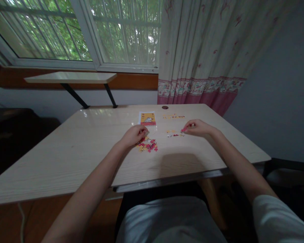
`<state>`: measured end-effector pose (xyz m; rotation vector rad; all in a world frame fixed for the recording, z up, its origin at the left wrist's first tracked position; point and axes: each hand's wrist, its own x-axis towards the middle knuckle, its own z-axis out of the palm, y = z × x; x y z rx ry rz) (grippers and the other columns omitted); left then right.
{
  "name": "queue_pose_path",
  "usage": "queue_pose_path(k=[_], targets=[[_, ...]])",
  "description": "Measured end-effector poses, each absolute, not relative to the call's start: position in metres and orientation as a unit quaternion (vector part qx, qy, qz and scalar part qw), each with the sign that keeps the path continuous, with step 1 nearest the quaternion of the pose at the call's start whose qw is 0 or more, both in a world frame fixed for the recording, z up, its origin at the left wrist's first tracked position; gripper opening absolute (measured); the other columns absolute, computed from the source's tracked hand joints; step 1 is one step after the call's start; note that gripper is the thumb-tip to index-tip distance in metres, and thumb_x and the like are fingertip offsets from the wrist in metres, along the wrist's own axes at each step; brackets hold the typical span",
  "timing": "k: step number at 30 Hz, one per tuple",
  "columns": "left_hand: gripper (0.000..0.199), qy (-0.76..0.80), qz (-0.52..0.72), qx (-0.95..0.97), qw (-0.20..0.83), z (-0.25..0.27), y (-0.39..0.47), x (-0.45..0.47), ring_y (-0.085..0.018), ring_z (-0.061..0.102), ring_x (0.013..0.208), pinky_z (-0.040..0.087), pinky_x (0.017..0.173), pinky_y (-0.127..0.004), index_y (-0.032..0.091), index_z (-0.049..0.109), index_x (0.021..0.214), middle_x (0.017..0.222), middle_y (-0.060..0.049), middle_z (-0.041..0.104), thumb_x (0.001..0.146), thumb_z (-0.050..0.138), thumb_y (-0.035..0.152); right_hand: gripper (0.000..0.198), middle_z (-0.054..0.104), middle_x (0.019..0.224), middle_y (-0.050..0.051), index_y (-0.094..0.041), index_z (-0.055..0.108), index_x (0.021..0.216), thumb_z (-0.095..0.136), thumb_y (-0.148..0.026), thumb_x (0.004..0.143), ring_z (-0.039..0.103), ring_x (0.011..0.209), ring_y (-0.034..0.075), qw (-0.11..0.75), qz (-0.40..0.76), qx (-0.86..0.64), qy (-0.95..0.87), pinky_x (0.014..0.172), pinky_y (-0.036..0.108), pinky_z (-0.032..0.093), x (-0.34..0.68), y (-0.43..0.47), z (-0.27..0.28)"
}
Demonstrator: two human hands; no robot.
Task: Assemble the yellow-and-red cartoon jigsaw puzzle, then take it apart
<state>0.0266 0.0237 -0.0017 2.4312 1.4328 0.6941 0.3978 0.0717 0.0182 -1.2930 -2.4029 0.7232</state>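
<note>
A pink jigsaw puzzle piece point(184, 129) is pinched in the fingertips of my right hand point(198, 128), at the right end of a short row of yellow, white and pink puzzle pieces point(174, 135). My left hand point(134, 135) is closed at the upper left edge of a loose pile of pink, yellow and white puzzle pieces point(149, 146). Something small and pale shows at its fingertips, too unclear to name. Beyond the left hand lies a picture card point(148, 118), with a white figure on yellow and red. Another row of mostly yellow pieces point(174, 117) lies farther back.
The light wooden desk point(91, 152) has a round cable hole point(165, 107) near its back edge. A raised shelf point(71, 77) on black legs stands at the back left. A curtain point(200, 67) hangs behind the desk beside a barred window point(124, 33).
</note>
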Motion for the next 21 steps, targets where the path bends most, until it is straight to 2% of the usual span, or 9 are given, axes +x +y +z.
queue_pose_path(k=[6, 14, 21], targets=[[0.022, 0.510, 0.204, 0.832, 0.070, 0.002, 0.027, 0.017, -0.016, 0.057, 0.071, 0.043, 0.068, -0.029, 0.014, 0.066, 0.092, 0.086, -0.009, 0.065, 0.085, 0.045, 0.019, 0.043, 0.064, 0.072, 0.005, -0.012, 0.071, 0.088, 0.070, -0.049, 0.067, 0.051, 0.063, 0.013, 0.104, 0.363, -0.459, -0.804, 0.058, 0.026, 0.038, 0.421, 0.071, 0.001], [0.026, 0.516, 0.192, 0.833, 0.044, 0.003, 0.028, 0.011, -0.018, 0.058, 0.074, 0.045, 0.071, -0.031, 0.015, 0.067, 0.094, 0.090, -0.010, 0.066, 0.088, 0.043, 0.024, 0.039, 0.064, 0.075, 0.004, -0.014, 0.070, 0.087, 0.071, -0.045, 0.065, 0.050, 0.064, 0.013, 0.109, 0.347, -0.466, -0.807, 0.059, 0.025, 0.037, 0.423, 0.078, -0.007], [0.026, 0.516, 0.182, 0.836, 0.046, 0.007, 0.024, 0.014, -0.018, 0.057, 0.072, 0.044, 0.070, -0.030, 0.015, 0.067, 0.093, 0.084, -0.009, 0.066, 0.088, 0.043, 0.024, 0.038, 0.064, 0.077, 0.005, -0.013, 0.071, 0.091, 0.070, -0.040, 0.065, 0.051, 0.066, 0.013, 0.114, 0.332, -0.474, -0.807, 0.061, 0.025, 0.039, 0.426, 0.077, -0.005]])
